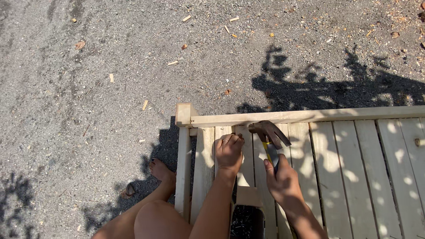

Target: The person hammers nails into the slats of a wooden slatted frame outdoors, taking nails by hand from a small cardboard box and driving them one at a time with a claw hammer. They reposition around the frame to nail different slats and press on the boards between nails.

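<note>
Open nail box [247,217] sits between both forearms.

The pale slatted wooden panel [354,177] runs out of frame at three o'clock and six o'clock, so its full extent is unknown. The open brown cardboard box of small dark fasteners [247,219] is cut by the bottom edge; its contents are too small to tell apart, perhaps nails. The left hand [229,152] curls its fingertips at twelve o'clock over something hidden. The right hand [282,180] covers most of the yellow-and-black hammer handle [269,150]. Both forearms leave at six o'clock.
</note>
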### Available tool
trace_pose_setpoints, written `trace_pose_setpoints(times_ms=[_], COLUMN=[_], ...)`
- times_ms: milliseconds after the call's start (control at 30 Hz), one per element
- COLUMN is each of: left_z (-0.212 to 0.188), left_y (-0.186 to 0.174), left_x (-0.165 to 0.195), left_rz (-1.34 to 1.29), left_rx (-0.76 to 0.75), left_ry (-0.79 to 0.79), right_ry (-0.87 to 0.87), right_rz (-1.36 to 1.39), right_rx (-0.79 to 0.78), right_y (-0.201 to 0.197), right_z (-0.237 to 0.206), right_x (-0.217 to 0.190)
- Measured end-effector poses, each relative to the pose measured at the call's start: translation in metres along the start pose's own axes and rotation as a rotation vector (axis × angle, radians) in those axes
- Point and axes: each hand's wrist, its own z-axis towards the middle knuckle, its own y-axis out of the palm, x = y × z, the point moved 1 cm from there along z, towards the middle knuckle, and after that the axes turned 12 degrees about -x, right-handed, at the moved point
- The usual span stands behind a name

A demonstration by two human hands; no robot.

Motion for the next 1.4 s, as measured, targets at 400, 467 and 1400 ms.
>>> trace_pose_setpoints(times_ms=[400,467,1400], left_z=[0.000,0.002,-0.105], left_y=[-0.001,-0.006,-0.073], left_x=[-0.002,-0.002,0.091], left_rz=[0.048,-0.044,0.357], left_rx=[-0.027,-0.047,-1.193], left_ry=[-0.028,-0.022,0.311], right_ry=[0.004,0.004,-0.015], right_rz=[-0.106,-0.239,-0.132], right_rx=[-0.031,-0.070,0.064], right_y=[0.011,0.022,0.027], right_z=[0.015,0.029,-0.003], right_x=[0.000,0.002,0.054])
